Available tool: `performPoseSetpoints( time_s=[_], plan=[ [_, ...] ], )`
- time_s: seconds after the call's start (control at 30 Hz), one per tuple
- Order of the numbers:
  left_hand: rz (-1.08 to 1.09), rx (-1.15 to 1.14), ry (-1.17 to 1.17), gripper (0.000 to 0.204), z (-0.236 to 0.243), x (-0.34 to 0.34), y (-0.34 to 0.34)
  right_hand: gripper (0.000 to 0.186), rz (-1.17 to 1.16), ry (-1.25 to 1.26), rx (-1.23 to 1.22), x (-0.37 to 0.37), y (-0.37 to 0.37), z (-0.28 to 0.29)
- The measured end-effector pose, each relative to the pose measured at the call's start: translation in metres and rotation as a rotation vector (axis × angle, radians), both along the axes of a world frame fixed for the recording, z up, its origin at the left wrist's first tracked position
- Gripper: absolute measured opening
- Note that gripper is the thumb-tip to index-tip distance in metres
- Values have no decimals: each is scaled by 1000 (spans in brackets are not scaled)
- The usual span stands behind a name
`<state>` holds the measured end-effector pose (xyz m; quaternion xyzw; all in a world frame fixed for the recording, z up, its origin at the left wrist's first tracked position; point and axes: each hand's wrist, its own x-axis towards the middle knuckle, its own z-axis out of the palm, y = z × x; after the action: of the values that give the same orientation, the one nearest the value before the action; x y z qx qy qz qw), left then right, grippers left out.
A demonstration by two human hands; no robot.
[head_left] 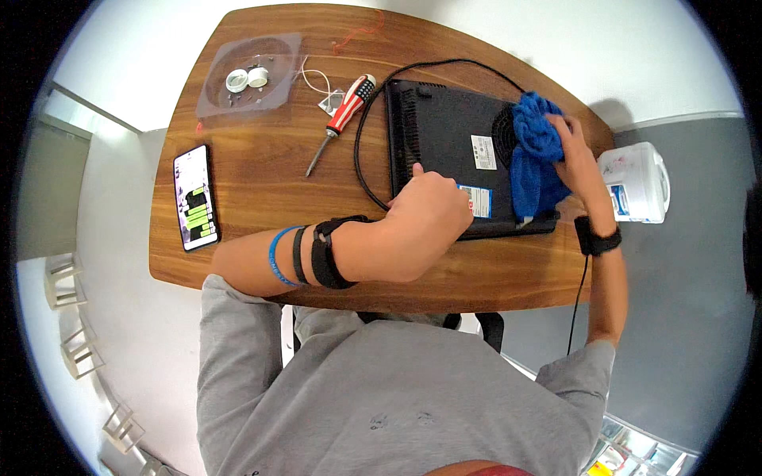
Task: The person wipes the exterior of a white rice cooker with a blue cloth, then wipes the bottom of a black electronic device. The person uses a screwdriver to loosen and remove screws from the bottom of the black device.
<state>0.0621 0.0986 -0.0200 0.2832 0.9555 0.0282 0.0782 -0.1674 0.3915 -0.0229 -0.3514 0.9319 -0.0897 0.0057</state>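
Note:
A black laptop (444, 119) lies upside down on the table, its vented base facing up with white and blue labels. My right hand (578, 159) is closed on a bunched blue cloth (530, 170) that rests on the laptop's right part. Over the laptop's near left portion is my left hand (429, 210), with its fingers curled under and the thumb pointing away from me. Whatever those fingers hold, if anything, is hidden beneath the hand. A black cable (357, 147) loops round the laptop's left side and ends from sight near my left wrist.
Left of the laptop lies a screwdriver (341, 119) with a striped handle. A lit phone (195, 198) is at the table's left. Small white round containers (248, 78) and tiny parts sit on a clear plastic sheet (278, 99). A white lidded bucket (635, 182) stands beyond the right edge.

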Motion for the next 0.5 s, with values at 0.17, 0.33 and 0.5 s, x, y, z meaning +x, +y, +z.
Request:
performPoseSetpoints(
  time_s=[0.17,0.33,0.5],
  plan=[
    [40,-31,-38,10,0,0,6,85,135,-54,64,87,-35,22],
    [26,11,-35,19,-8,4,-1,82,416,-189,25,161,-80,30],
    [-46,-182,-64,26,17,12,-11,78,233,-31,64,110,-57,24]
  ],
)
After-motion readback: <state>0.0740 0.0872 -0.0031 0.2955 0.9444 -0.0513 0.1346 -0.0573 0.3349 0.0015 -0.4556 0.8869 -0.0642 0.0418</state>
